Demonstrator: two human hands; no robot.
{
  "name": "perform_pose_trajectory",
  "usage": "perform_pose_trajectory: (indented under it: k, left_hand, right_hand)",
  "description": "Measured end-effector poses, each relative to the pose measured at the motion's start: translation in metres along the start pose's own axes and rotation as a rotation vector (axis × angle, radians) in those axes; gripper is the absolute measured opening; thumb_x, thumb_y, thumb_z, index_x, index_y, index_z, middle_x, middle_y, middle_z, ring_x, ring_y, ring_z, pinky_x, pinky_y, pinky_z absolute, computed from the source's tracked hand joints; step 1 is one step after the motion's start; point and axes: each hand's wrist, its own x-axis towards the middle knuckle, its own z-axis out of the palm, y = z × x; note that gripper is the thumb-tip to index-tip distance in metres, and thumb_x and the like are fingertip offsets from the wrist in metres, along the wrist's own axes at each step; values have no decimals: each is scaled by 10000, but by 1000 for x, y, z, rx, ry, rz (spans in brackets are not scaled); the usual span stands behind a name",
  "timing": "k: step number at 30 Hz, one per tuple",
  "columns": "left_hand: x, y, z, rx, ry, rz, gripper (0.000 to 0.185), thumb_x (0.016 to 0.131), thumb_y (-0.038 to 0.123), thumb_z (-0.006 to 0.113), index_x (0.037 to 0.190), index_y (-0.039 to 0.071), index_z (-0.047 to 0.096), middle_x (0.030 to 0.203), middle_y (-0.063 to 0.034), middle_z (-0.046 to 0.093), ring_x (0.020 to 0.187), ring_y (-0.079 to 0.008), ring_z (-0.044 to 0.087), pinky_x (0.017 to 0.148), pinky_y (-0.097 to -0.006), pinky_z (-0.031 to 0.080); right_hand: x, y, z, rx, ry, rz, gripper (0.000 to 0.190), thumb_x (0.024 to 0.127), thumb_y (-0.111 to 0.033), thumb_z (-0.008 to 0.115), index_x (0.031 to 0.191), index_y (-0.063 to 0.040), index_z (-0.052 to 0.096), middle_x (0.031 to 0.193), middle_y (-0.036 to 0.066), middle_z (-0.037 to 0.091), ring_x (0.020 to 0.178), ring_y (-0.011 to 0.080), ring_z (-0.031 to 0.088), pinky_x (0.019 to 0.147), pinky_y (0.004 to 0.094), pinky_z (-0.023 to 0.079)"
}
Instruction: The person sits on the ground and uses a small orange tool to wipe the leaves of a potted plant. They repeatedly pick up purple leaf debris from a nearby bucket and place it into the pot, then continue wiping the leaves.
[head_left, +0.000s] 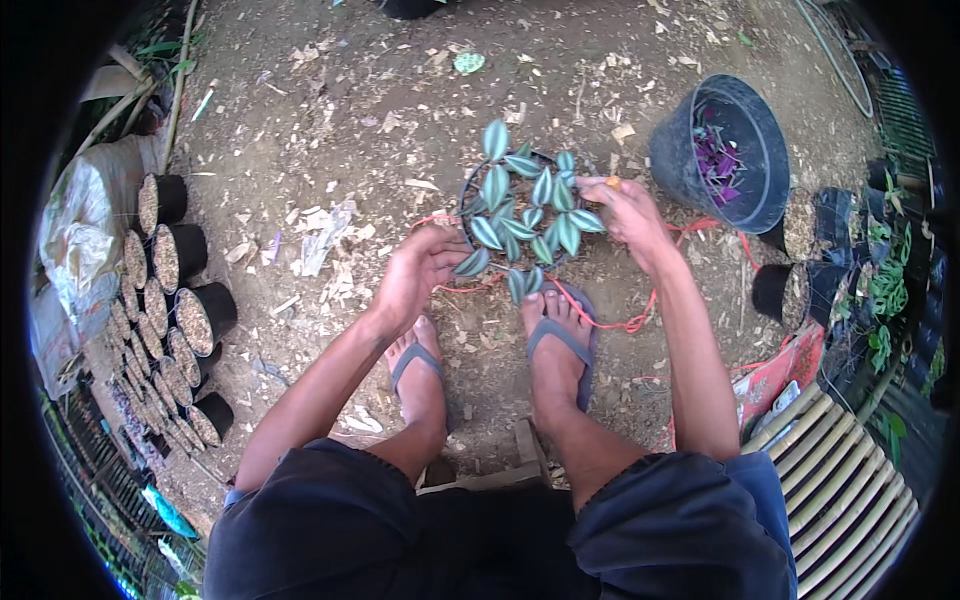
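A potted tradescantia (517, 202) with silver-striped green leaves is in front of my feet. Its round dark plastic pot (464, 196) is mostly hidden under the foliage. My left hand (421, 270) is at the near left side of the pot, fingers curled against the rim beside a drooping leaf; leaves and fingers hide how firmly it grips. On the other side, my right hand (628, 216) reaches to the rim with thumb and forefinger. A small orange object (613, 182), too small to identify, shows between these fingers.
A large black bucket (664, 161) with purple-leaved cuttings (716, 161) stands tilted in view at right. Orange string (634, 324) trails around my feet. Several filled black pots (206, 319) line the left. A bamboo slat bench (832, 465) is lower right. Wood chips litter the soil.
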Motion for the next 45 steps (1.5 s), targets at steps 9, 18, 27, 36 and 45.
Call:
perform_pose_trajectory:
  k: [9,18,27,36,45]
  left_hand:
    - [-31,23,17,919,159,561,386,999,138,801,1334,14,654,827,-46,680,693,-111,639,620,-308,536]
    - [-32,30,49,1120,9,397,655,1000,229,780,1572,17,540,600,-45,621,505,-121,544,525,-345,455]
    - [-16,40,61,950,-19,197,657,914,186,759,1482,-73,554,664,-104,699,583,-208,675,591,-399,525]
    - [-11,29,60,695,-56,85,558,902,117,723,1410,-50,563,698,-16,687,599,-94,595,577,-324,455]
    - [-8,29,52,591,-120,30,409,904,68,694,1308,29,649,663,55,615,579,-44,519,550,-285,383]
  right_hand:
    - [-81,53,5,54,384,-159,279,1057,-252,753,1226,-33,782,951,-36,696,790,12,536,684,238,422]
    - [-146,11,53,86,31,-226,225,1049,-110,741,1255,-19,731,834,-105,558,727,-8,462,634,203,340]
    - [-106,-22,80,-690,177,-486,476,1011,-260,742,1451,-93,670,939,189,793,784,368,788,710,483,614]
    - [-88,-15,93,-807,214,-564,314,976,-175,749,1284,-117,726,948,220,781,823,431,763,726,528,598]
    - [-88,-9,84,-715,288,-563,240,956,-146,753,1186,-78,737,975,228,781,881,426,772,764,499,598]
